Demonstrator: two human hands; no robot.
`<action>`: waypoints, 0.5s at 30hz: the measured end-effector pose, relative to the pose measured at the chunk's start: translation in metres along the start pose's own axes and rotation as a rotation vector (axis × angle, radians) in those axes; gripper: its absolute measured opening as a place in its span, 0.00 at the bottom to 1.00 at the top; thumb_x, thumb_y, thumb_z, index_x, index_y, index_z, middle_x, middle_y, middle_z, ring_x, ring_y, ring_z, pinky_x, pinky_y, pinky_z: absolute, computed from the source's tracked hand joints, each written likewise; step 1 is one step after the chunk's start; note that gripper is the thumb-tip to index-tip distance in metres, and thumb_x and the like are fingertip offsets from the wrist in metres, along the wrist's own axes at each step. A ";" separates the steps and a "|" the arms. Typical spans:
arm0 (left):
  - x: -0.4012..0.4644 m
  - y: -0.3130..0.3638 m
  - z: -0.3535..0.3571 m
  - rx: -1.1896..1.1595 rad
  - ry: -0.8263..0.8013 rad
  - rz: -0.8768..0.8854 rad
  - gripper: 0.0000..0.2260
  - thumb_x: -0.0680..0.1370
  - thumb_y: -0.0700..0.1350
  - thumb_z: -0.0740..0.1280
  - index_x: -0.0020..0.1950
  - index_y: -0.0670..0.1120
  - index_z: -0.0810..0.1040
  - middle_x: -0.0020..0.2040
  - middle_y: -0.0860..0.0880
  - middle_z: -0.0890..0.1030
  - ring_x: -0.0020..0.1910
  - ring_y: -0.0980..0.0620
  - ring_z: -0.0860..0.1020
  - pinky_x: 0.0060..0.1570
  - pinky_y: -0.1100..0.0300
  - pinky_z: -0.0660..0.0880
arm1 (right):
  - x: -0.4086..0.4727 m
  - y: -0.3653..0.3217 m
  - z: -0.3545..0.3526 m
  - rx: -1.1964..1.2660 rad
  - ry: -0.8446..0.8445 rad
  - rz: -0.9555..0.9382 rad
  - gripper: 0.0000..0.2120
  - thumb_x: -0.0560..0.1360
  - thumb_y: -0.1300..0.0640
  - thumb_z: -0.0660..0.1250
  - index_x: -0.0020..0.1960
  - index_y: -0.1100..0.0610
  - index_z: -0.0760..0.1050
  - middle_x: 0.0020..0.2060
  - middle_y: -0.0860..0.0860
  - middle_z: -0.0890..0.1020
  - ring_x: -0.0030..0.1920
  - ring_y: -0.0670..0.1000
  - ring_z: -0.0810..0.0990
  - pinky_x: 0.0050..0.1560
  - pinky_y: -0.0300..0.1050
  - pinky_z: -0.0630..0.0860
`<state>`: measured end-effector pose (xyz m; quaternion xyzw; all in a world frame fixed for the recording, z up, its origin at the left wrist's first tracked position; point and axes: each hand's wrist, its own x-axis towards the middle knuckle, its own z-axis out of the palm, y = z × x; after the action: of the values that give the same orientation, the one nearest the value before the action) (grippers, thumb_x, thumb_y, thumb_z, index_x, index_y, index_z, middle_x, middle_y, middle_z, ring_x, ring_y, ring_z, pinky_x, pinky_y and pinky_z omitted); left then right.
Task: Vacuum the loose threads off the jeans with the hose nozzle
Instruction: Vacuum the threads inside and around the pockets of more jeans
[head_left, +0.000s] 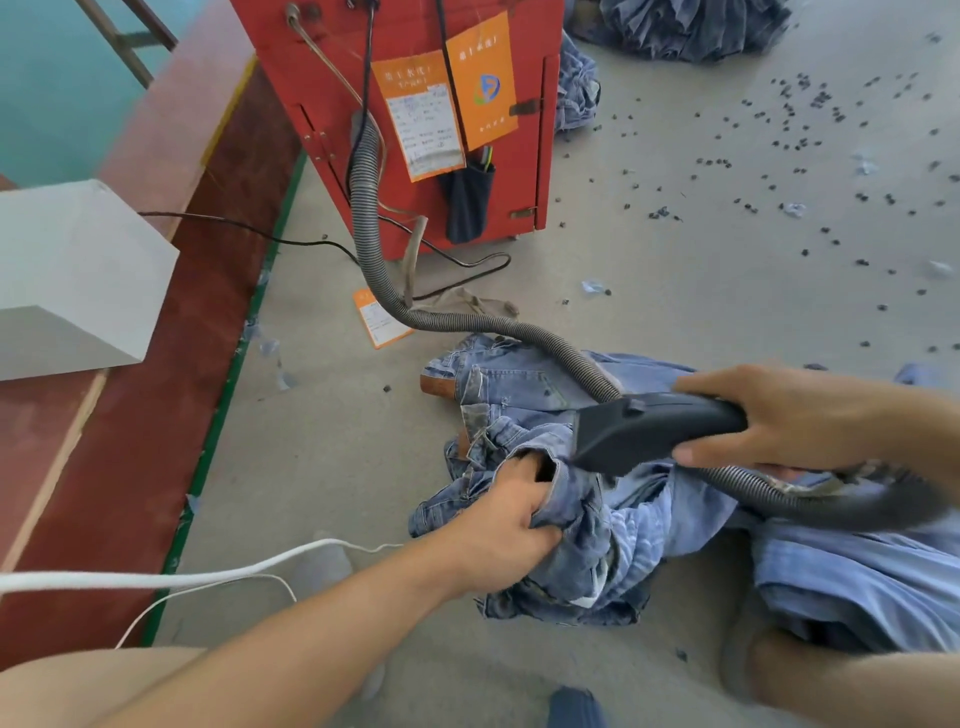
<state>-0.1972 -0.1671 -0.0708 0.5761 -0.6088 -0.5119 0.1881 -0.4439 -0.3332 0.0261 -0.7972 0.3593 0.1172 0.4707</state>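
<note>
The left hand (511, 512) grips a bunched fold of the jeans (613, 525) on the floor, fingers curled into the cloth. Just right of it, the right hand (779, 415) is closed around the black nozzle (644, 431), its mouth touching the denim. The vacuuming seems under way; next the nozzle likely needs sliding along the fold held taut.

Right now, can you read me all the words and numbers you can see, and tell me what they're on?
No text here reads clearly.
Left orange sheet on the red cabinet: print too blurred.
Right orange sheet: blue-green logo, characters too blurred.
Orange tag on the floor: too small.
Jeans, nozzle: no text visible.
</note>
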 end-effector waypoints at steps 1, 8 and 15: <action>0.001 -0.001 0.002 0.073 -0.013 0.022 0.06 0.81 0.37 0.64 0.48 0.47 0.77 0.63 0.54 0.68 0.68 0.57 0.63 0.73 0.57 0.61 | 0.003 -0.005 0.007 -0.019 -0.002 -0.033 0.12 0.74 0.32 0.70 0.53 0.35 0.76 0.35 0.48 0.84 0.28 0.48 0.81 0.30 0.38 0.77; -0.002 0.005 0.010 0.203 0.018 0.190 0.08 0.78 0.35 0.65 0.55 0.43 0.81 0.73 0.49 0.69 0.76 0.50 0.57 0.74 0.66 0.49 | 0.012 -0.013 0.005 0.000 0.173 -0.109 0.10 0.73 0.34 0.71 0.51 0.35 0.76 0.32 0.48 0.83 0.25 0.45 0.79 0.28 0.36 0.75; 0.002 -0.007 0.004 0.242 -0.011 0.166 0.04 0.79 0.35 0.66 0.50 0.40 0.81 0.75 0.48 0.69 0.77 0.52 0.54 0.79 0.61 0.51 | 0.008 -0.003 0.007 -0.055 -0.082 -0.032 0.20 0.73 0.29 0.71 0.59 0.39 0.78 0.39 0.50 0.85 0.32 0.52 0.83 0.34 0.41 0.79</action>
<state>-0.1971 -0.1655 -0.0791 0.5395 -0.7125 -0.4207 0.1557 -0.4353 -0.3300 0.0204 -0.8099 0.3237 0.1522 0.4648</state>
